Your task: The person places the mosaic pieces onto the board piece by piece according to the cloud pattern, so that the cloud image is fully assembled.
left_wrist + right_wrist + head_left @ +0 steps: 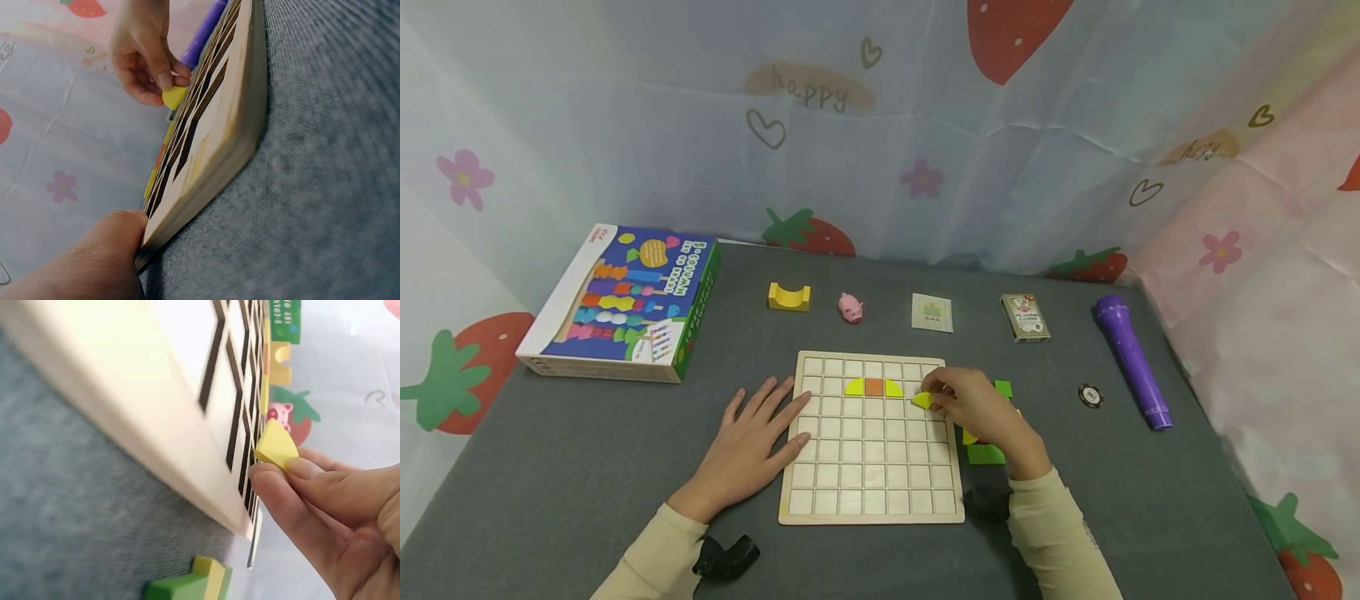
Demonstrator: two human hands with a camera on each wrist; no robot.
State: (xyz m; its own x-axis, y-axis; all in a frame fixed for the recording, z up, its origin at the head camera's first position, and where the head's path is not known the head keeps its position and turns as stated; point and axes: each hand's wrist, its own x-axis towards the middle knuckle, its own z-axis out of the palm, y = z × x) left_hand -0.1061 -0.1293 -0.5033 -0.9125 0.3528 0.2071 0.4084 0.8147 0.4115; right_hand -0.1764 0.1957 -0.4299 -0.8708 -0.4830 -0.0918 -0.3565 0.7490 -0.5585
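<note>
A wooden grid board (874, 442) lies flat at the middle of the table. In its second row sit an orange square tile (874, 387) and two yellow quarter-round tiles, one on the left (854, 387) and one on the right (893, 388). My right hand (970, 404) pinches another yellow quarter-round block (277, 445) between thumb and fingertips, above the board's right side. My left hand (752, 442) has its fingers spread, with fingertips resting on the board's left edge; its thumb (119, 234) shows against the edge in the left wrist view.
Green and yellow blocks (987, 454) lie right of the board, partly under my right arm. Behind stand a toy box (625, 300), a yellow arch block (789, 297), a pink pig (851, 307), a paper card (932, 313) and a card pack (1025, 317). A chip (1091, 396) and purple tube (1133, 362) lie right.
</note>
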